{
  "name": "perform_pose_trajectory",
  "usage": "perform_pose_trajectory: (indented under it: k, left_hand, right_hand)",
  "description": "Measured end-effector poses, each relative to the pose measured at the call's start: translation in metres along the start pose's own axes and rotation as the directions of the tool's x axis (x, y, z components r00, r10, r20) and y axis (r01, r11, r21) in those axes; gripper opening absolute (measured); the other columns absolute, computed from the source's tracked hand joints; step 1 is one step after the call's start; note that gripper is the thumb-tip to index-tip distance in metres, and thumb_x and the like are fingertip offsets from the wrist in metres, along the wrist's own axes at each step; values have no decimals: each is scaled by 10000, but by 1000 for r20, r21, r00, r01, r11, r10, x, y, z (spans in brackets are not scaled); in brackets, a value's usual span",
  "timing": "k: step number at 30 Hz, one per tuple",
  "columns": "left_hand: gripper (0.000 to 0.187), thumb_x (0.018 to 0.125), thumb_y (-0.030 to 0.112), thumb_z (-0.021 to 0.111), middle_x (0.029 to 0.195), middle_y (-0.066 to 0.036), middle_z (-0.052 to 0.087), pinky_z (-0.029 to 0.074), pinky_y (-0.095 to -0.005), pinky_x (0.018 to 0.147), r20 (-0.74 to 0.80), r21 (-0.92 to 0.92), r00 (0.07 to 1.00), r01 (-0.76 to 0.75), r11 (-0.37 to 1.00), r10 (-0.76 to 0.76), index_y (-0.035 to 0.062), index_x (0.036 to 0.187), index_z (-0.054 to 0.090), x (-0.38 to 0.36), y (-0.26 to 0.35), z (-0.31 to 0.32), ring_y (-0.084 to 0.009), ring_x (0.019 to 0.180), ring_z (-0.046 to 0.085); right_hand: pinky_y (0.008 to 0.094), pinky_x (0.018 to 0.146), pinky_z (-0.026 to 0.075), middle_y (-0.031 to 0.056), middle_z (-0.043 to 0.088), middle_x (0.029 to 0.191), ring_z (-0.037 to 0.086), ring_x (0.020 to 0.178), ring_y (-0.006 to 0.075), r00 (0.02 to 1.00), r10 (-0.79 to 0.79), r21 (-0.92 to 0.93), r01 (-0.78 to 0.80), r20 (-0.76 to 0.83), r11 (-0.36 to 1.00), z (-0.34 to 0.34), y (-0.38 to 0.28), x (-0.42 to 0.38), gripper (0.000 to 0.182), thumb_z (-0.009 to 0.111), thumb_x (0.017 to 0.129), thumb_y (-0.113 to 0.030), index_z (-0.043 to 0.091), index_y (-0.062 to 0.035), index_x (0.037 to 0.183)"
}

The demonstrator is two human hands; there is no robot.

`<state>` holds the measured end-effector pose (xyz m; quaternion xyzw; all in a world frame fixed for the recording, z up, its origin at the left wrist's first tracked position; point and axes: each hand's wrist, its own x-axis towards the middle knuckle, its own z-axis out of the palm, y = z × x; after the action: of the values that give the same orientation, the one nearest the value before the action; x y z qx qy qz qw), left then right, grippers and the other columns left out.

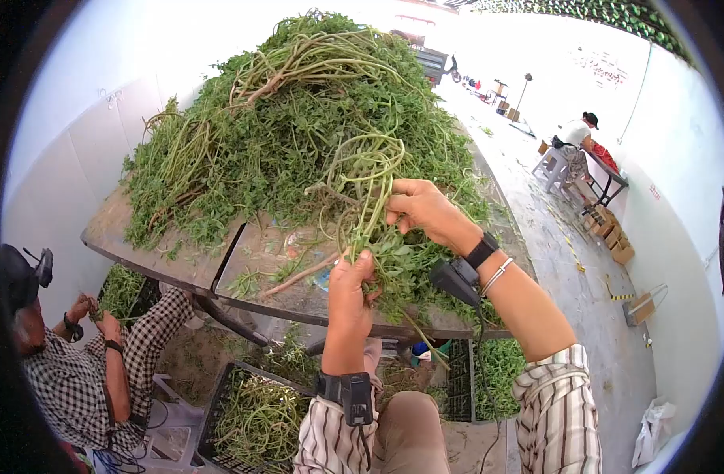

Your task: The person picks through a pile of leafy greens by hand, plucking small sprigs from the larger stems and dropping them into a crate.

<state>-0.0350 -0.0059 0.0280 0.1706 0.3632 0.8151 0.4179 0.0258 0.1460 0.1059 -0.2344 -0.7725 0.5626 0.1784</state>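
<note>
Both my hands clamped on a bunch of long green leafy stems (367, 201).
Light, limp, bruisable: left hand (351, 286) pinches low, right hand (425, 210) the loop top.

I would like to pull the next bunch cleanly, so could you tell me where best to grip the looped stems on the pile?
Probably the bare looped stems, not the leafy tips: there they run bundled and leafless. Come from the near side, as the right hand does, while the left hand pinches the lower stalks above the table.
</note>
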Motion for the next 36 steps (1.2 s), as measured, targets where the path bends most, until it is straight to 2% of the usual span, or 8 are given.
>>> perform_pose_trajectory:
  k: [8, 11, 16, 20, 22, 29, 31, 36]
  left_hand:
    - [161, 891, 229, 537, 674, 52, 363, 253, -225, 477, 7, -22, 1000, -10, 1000, 10, 140, 798, 440, -1, 3, 0, -58, 567, 328]
    - [154, 890, 228, 540, 675, 53, 360, 254, -225, 485, 6, -34, 1000, -4, 999, 4, 142, 807, 444, -2, 4, -1, -57, 574, 327]
    - [148, 887, 232, 547, 682, 54, 364, 257, -229, 493, 9, -34, 1000, 4, 999, -4, 142, 823, 448, 0, 1, -4, -58, 582, 328]
    - [156, 884, 234, 556, 682, 54, 366, 258, -230, 496, -3, -59, 1000, 8, 998, -9, 144, 821, 445, 1, -1, -4, -57, 587, 329]
    - [158, 882, 233, 560, 681, 54, 366, 259, -229, 497, -10, -70, 1000, 12, 997, -12, 144, 821, 444, 1, -1, -3, -57, 590, 331]
    - [156, 870, 224, 579, 691, 52, 387, 259, -232, 497, -53, -67, 998, 32, 997, -36, 135, 844, 453, -1, -2, -1, -58, 604, 342]
    - [158, 869, 224, 582, 694, 52, 390, 260, -233, 496, -57, -57, 998, 36, 998, -40, 134, 846, 453, -3, 0, 2, -59, 606, 345]
    - [151, 871, 216, 579, 699, 53, 394, 261, -231, 495, 5, -89, 999, 38, 995, -37, 130, 848, 456, -3, 1, -1, -61, 609, 351]
  right_hand:
    - [218, 493, 489, 36, 595, 732, 556, 573, 74, 999, -30, 336, 42, -41, 941, 6, 1, -2, 174, 495, 882, -104, 594, -3, 982]
    - [210, 502, 463, 41, 600, 738, 543, 583, 75, 997, -69, 233, 77, -45, 969, -3, 6, -3, 166, 495, 865, -92, 617, -5, 935]
    - [203, 420, 206, -77, 375, 574, 274, 482, 18, 967, -141, -74, 128, -214, 989, -10, 1, -10, 185, 492, 828, -112, 638, -35, 912]
    - [202, 416, 204, -83, 360, 563, 281, 480, 18, 939, -272, -226, 223, -212, 948, -24, 1, -21, 177, 510, 833, -130, 655, -41, 883]
    - [247, 579, 410, 31, 608, 828, 506, 695, 93, 961, 49, -127, -86, -272, 988, -28, 1, -25, 253, 530, 835, -202, 650, -14, 954]
    - [248, 510, 363, 8, 536, 739, 446, 635, 72, 973, 100, -108, -124, -208, 986, -18, 20, -21, 321, 550, 865, -284, 610, -11, 1023]
    - [217, 451, 274, -68, 359, 613, 318, 528, 45, 988, 121, -96, -131, -98, 987, -7, 20, -16, 256, 526, 901, -216, 608, -25, 1049]
    - [205, 466, 318, -46, 435, 662, 384, 567, 51, 993, 98, 134, -88, -71, 987, -8, 32, -8, 207, 512, 895, -162, 606, -7, 994]
